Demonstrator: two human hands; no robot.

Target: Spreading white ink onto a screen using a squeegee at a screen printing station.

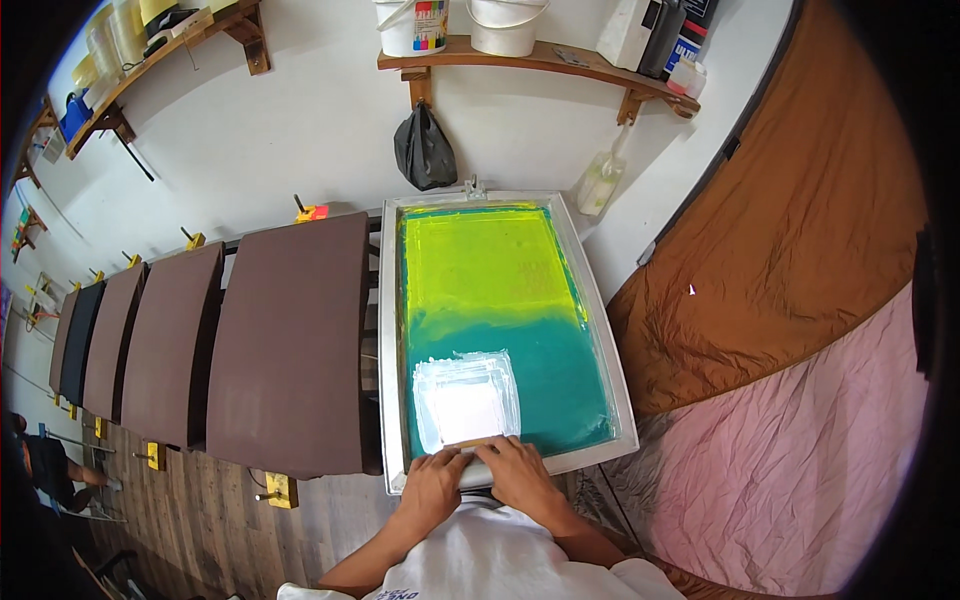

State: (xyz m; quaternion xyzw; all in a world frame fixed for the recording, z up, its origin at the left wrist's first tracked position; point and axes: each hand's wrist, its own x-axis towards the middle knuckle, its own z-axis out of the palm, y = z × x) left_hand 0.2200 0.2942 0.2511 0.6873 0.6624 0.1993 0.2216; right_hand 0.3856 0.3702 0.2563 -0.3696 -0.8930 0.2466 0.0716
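A screen-printing frame (620, 400) with pale edges lies in front of me. Its mesh is yellow-green (480, 262) on the far part and teal (545, 375) on the near part. A patch of white ink (463, 395) covers the near left of the mesh. Just below that patch, my left hand (436, 482) and my right hand (516, 472) are side by side, fingers curled over the squeegee (474, 444). Only a thin brownish strip of it shows between the fingers; the rest is hidden under my hands.
Several brown-covered print boards (290, 345) run off to the left, with yellow blocks (280, 490) by their ends. White buckets (505, 25) stand on a wooden shelf (540, 62); a black bag (425, 148) hangs below. Brown (740, 250) and pink cloth (790, 450) drape at right. Another person (62, 465) is far left.
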